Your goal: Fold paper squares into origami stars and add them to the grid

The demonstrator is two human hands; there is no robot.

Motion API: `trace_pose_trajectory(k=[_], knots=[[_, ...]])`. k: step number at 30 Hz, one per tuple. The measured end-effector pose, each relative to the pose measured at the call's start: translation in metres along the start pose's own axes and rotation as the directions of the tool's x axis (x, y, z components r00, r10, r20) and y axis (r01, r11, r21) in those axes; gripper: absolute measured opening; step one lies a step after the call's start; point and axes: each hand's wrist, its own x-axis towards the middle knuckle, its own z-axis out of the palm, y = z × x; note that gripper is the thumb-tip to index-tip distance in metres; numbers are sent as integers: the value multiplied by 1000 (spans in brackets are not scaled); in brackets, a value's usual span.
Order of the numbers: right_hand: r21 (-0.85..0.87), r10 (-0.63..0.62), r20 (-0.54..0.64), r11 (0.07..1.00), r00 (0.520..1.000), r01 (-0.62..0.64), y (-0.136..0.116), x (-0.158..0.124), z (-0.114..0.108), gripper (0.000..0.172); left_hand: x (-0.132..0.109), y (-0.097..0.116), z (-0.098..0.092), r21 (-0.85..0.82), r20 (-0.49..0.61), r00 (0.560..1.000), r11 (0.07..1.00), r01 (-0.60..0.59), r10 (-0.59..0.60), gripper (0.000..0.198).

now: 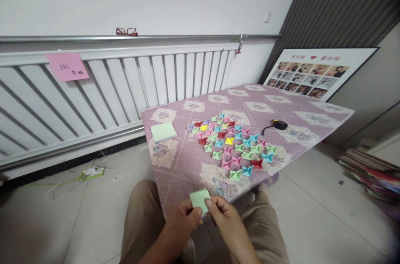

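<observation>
A small folded square of pale green paper [200, 200] is held over the near edge of the table. My left hand [183, 220] pinches its lower left side, thumb on top. At its right side, my right hand [225, 213] grips the paper between thumb and fingers. Beyond my hands lie several rows of small folded paper stars [229, 141] in green, blue, pink, red and yellow. Toward the table's left edge rests a stack of pale green paper sheets [163, 132].
A purple patterned cloth covers the table [184, 160]. A black object with a strap [278, 125] lies to the right. Behind stands a white radiator [175, 76] bearing a pink note [68, 66], with glasses [126, 31] on the pipe above. A photo board [315, 73] leans at the back right.
</observation>
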Motion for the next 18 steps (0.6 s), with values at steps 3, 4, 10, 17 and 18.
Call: trace_pose_trajectory(k=[3, 4, 10, 17, 18], knots=[[-1, 0, -66, 1000, 998, 0, 2, -2, 3, 49, -1, -1, 1, 32, -43, 996, 996, -80, 82, 26], [-2, 1, -78, 1000, 997, -1, 3, -2, 3, 50, -2, -1, 2, 41, -45, 994, 995, -93, 95, 26], [10, 23, -58, 1000, 998, -23, 1, 0, 4, 51, -4, -1, 5, -16, -90, 995, 999, -43, 42, 31], [18, -6, -4, 1000, 1000, 6, 8, -5, 5, 48, -2, -1, 4, -80, -107, 992, 994, -80, 71, 33], [19, -12, -12, 1000, 1000, 12, 8, -6, 6, 47, -2, -1, 4, -74, -111, 990, 993, -93, 85, 33]])
